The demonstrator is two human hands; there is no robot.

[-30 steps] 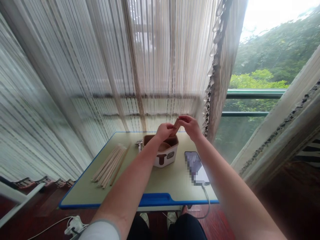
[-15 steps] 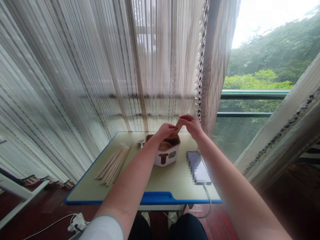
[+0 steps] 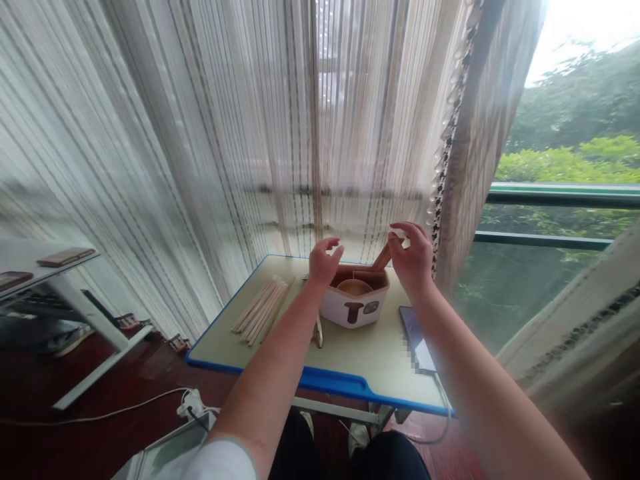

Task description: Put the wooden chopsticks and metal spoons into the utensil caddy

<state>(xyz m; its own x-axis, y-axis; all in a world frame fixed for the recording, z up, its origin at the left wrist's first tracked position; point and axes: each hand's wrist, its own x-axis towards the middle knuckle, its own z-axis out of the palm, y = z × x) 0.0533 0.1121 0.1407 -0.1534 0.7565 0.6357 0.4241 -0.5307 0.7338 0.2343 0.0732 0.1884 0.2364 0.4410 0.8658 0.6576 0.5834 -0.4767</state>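
Note:
A storage box (image 3: 333, 305), white outside and brown inside, stands on the small table. A round brown piece (image 3: 355, 287) sits in its front part. From its back right compartment leans a bundle of brown chopsticks (image 3: 383, 257). Above the box's left rim is my left hand (image 3: 324, 264), fingers apart with nothing in them. My right hand (image 3: 414, 257) is beside the bundle's upper end, thumb and fingers apart; whether it touches the bundle is hard to see. Pale chopsticks (image 3: 260, 310) lie in a loose pile left of the box. A shiny metal utensil (image 3: 319, 331) is partly hidden by my left forearm.
A phone (image 3: 418, 333) with a cable lies on the table's right side. The table has a blue edge (image 3: 333, 382). Behind it hang striped curtains (image 3: 280, 133). Another table (image 3: 40, 253) stands at the left, and a white power strip (image 3: 191, 403) is near the floor.
Both hands were together at the brown bundle; now they are apart, the left moved away leftward and the bundle leans in the box. The view has turned left.

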